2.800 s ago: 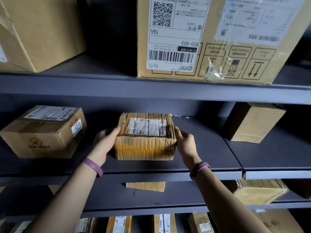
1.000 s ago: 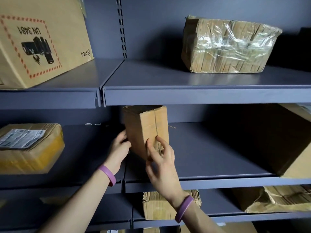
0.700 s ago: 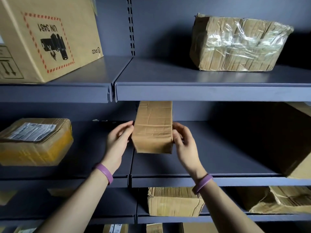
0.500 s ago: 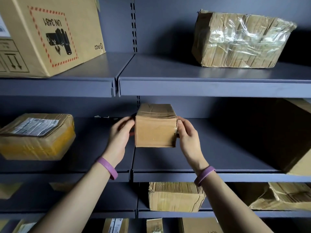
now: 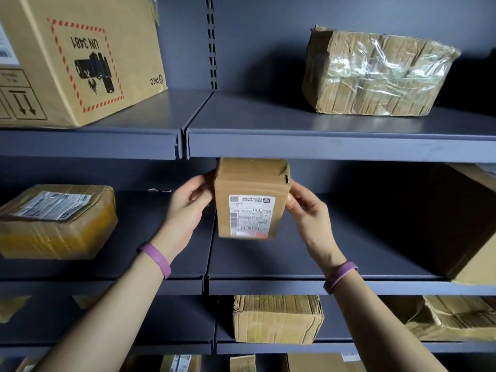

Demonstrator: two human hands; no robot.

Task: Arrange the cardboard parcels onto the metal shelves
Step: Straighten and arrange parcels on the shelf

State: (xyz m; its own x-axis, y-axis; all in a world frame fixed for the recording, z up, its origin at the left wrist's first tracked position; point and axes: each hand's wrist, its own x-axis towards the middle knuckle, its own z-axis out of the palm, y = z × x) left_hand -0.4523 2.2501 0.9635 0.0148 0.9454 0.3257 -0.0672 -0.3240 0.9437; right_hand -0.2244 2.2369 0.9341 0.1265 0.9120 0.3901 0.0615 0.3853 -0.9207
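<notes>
Cardboard already fills much of the rack. A large printed box [image 5: 80, 57] and a film-wrapped parcel [image 5: 375, 76] sit on the upper shelf [image 5: 268, 146]. A yellow-taped parcel [image 5: 53, 221] and a big plain box [image 5: 469, 224] stand at the two ends of the middle shelf [image 5: 295, 267], and a ribbed carton [image 5: 276, 318] lies on the shelf below.

One small parcel [image 5: 252, 200] is not yet set down. It is upright over the open stretch of the middle shelf, label toward the camera, its top just under the upper shelf's front lip. I cannot tell whether its base touches the board. For this piece, I judge that only lowering and letting go are left; whether more parcels wait out of view is not shown.

Both forearms reach up from below. The left hand [image 5: 188, 205] grips the parcel's left side with curled fingers, and the right hand [image 5: 306, 210] pinches its right edge between fingertips and thumb.
</notes>
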